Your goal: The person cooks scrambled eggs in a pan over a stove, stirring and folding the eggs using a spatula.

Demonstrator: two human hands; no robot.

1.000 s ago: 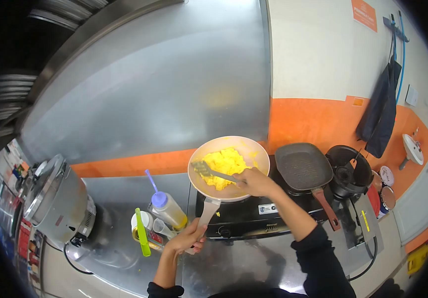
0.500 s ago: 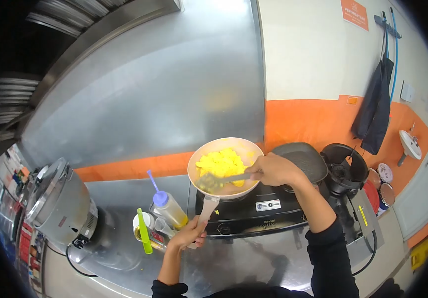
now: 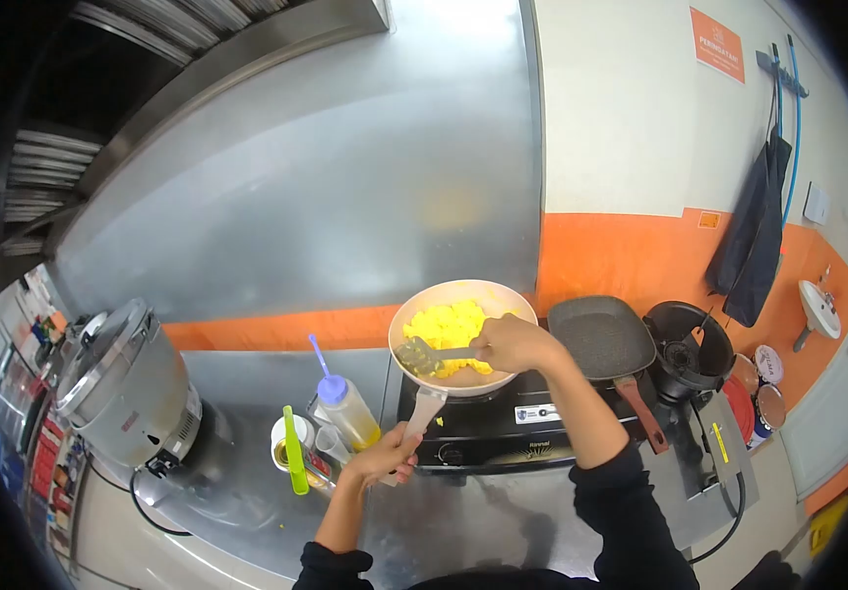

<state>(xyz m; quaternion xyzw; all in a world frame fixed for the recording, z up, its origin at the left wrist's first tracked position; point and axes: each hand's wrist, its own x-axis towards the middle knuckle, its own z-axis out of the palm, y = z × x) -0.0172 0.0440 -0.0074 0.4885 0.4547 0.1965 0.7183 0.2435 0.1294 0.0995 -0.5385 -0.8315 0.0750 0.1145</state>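
Observation:
A light-coloured frying pan (image 3: 522, 305) sits on the black gas stove (image 3: 488, 457) with yellow scrambled egg (image 3: 449, 323) in it. My left hand (image 3: 382, 459) is closed round the pan's pale handle (image 3: 424, 413) near its end. In my right hand (image 3: 514, 344) is a grey slotted spatula (image 3: 422, 355), its head low in the left part of the pan beside the egg. Bits of yellow cling along the inner wall of the pan.
Left of the pan stand a squeeze bottle (image 3: 348, 408) with a purple cap, a jar under a lime-green utensil (image 3: 294, 450), and a large steel cooker (image 3: 129, 393). A square grill pan (image 3: 601, 337) and a black pot (image 3: 690, 349) are on the right.
The spatula has moved to and fro through the pan, and its head is now at the left side. My left hand has kept its hold on the handle. The view has shifted slightly.

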